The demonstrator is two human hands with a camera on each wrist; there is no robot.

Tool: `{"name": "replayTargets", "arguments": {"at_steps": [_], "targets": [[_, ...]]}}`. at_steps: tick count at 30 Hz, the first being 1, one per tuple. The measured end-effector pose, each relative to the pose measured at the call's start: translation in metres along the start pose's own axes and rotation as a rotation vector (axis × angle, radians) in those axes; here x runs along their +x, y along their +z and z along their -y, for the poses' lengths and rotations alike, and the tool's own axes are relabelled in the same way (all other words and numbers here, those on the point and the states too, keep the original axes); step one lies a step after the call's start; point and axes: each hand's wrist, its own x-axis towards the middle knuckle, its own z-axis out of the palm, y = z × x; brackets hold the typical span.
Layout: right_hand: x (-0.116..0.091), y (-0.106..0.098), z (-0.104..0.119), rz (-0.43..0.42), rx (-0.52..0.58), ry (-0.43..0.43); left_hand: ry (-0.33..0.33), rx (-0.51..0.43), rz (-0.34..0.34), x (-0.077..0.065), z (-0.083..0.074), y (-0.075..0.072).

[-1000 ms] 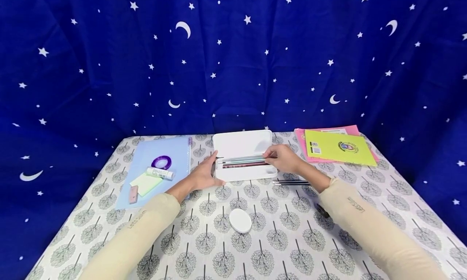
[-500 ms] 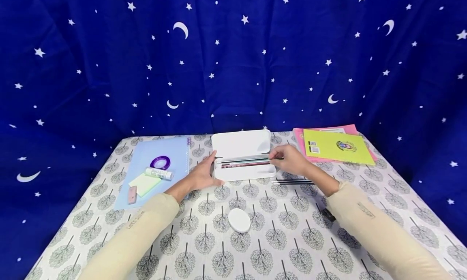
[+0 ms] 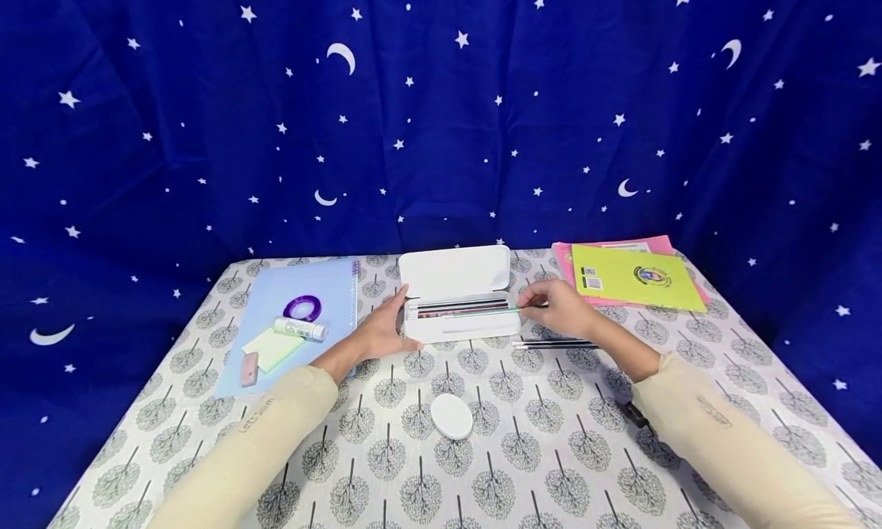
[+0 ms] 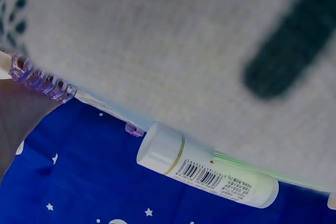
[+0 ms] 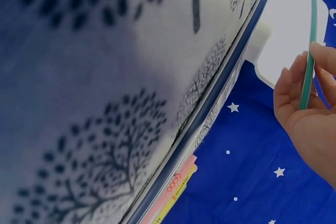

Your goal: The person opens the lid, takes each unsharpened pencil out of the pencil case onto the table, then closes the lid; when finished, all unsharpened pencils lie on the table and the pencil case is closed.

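Note:
In the head view, the white pencil case point(image 3: 462, 330) lies with its lid point(image 3: 455, 272) raised. Several dark and reddish pencils point(image 3: 441, 310) are inside. My left hand point(image 3: 377, 334) holds the case's left end, thumb at the front corner, fingers at the back. My right hand point(image 3: 560, 308) pinches a slim green pencil point(image 3: 492, 312) by its right end, slanting over the case. The right wrist view shows the green pencil point(image 5: 313, 19) between thumb and fingers. A few dark pencils point(image 3: 551, 344) lie on the cloth below that hand.
A blue spiral notebook point(image 3: 317, 280) at left bears a purple tape roll point(image 3: 302, 308), glue stick point(image 3: 299, 328), sticky notes point(image 3: 272, 349) and pink eraser point(image 3: 249, 369). A white oval object point(image 3: 452, 416) lies in front. Yellow point(image 3: 634, 276) and pink books point(image 3: 664, 246) are back right.
My right hand has moved right and slightly down, drawing the green pencil up from the other pencils and across the case's front. My left hand stays at the case's left end.

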Motion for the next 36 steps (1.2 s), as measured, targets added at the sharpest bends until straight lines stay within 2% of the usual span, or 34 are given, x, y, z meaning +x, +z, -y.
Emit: {"name": "replayTargets", "arguments": {"at_steps": [17, 26, 32, 36], "targets": [[-0.023, -0.014, -0.003, 0.001, -0.029, -0.020, -0.006, -0.021, 0.005, 0.002, 0.000, 0.002], [-0.036, -0.026, -0.003, 0.062, -0.004, 0.040, -0.014, -0.018, 0.015, 0.001, 0.000, 0.002], [-0.046, -0.032, -0.003, 0.068, -0.016, 0.060, -0.012, -0.011, 0.016, 0.002, -0.001, 0.001], [-0.052, -0.035, -0.001, 0.065, -0.012, 0.076, -0.034, 0.000, 0.020, 0.002, -0.001, 0.001]]}}
